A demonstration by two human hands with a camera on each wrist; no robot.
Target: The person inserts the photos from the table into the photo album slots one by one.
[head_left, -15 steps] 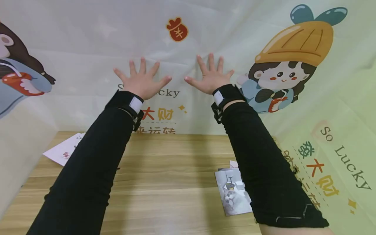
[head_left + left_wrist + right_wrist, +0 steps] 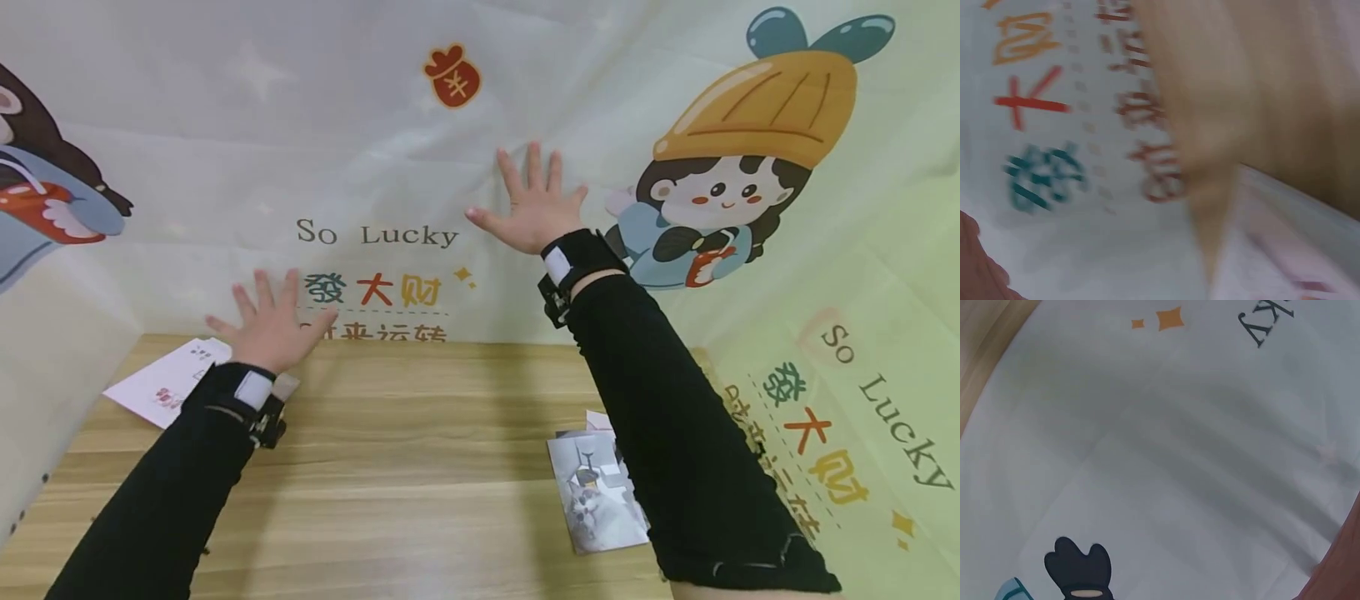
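With fingers spread and straight, my left hand (image 2: 272, 327) is over the back left of the table, just in front of the printed cloth. A white paper (image 2: 161, 383) with small red prints lies below it, partly hidden by the wrist; its blurred edge (image 2: 1285, 231) shows in the left wrist view. Higher and to the right, my right hand (image 2: 537, 207) is raised before the white cloth backdrop (image 2: 360, 175), fingers fanned out and holding nothing. In the right wrist view, finger shadows fall on the cloth (image 2: 1166, 469), and only a bit of the hand shows at the lower right.
A grey picture card (image 2: 592, 500) lies on the wooden table (image 2: 420, 467) beside the right forearm, with more paper tucked behind it. Cloth printed with cartoon figures and lettering walls the table at the back and both sides.
My left hand has dropped down and to the left, from in front of the lettering to low over the paper. The right hand has barely shifted.
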